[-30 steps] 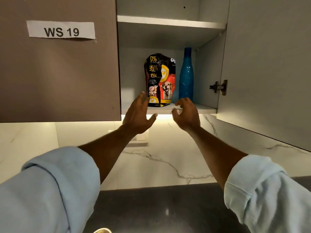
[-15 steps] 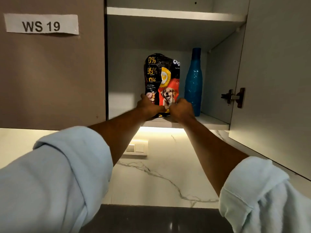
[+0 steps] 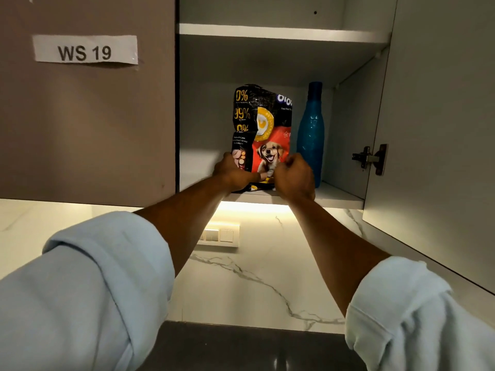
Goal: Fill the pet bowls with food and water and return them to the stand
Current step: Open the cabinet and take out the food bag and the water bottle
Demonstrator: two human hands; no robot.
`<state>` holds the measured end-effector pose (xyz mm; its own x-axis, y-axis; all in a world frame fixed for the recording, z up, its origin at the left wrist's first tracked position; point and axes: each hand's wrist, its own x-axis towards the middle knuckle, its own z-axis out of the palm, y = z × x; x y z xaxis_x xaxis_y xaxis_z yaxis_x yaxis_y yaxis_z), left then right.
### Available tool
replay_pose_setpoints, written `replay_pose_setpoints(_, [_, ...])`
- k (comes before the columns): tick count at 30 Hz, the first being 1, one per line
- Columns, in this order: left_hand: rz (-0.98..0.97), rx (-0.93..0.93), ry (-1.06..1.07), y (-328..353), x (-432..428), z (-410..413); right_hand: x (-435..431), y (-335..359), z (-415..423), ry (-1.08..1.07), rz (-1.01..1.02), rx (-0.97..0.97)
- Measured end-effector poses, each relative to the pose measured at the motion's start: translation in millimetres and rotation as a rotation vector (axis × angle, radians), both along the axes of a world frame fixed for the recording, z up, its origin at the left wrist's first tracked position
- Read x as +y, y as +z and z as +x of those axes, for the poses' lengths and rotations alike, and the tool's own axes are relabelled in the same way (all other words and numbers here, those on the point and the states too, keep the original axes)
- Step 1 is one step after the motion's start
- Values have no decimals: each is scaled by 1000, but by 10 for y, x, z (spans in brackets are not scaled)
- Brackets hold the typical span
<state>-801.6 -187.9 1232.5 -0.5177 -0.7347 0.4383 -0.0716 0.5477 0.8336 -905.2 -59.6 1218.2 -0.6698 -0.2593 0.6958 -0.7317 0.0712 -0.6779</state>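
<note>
Black, red and yellow crinkled plastic dog-food bag [image 3: 261,121] stands upright at the front of the lower white cupboard shelf [image 3: 340,195], with the tall blue plastic bottle [image 3: 310,135] just beside it on the right. Both hands grip it low down. The left hand [image 3: 231,174] is curled round its lower left edge and the right hand [image 3: 294,174] is closed on its lower right corner, though the fingers are mostly hidden behind the knuckles.

The main risk, as I judge it, is the bottle. The right hand sits close against it, so drawing the bag out at an angle could knock it off the shelf onto the dark counter [image 3: 241,346]. The bag is soft and held only at its base, so its top could fold over. I cannot tell whether it is sealed, and if it is not, kibble may spill.
</note>
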Motion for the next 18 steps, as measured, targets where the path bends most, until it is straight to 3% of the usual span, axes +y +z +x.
replay_pose_setpoints(3, [0, 12, -58, 14, 43, 133, 90, -14, 17, 32, -8, 50])
replay_pose_setpoints(8, [43, 87, -121, -38, 148, 179, 220, 1, -131, 342, 74, -133])
replay_pose_setpoints(9, [34, 76, -151, -61, 373, 648, 511, -34, 309, 380, 54, -168])
replay_pose_setpoints(11, [35, 68, -179, -88, 431, 824, 637, -57, 433, 455, 41, -218])
replay_pose_setpoints(18, [-26, 42, -319, -79, 371, 1209, 711, -65, 544, 563, 157, -64])
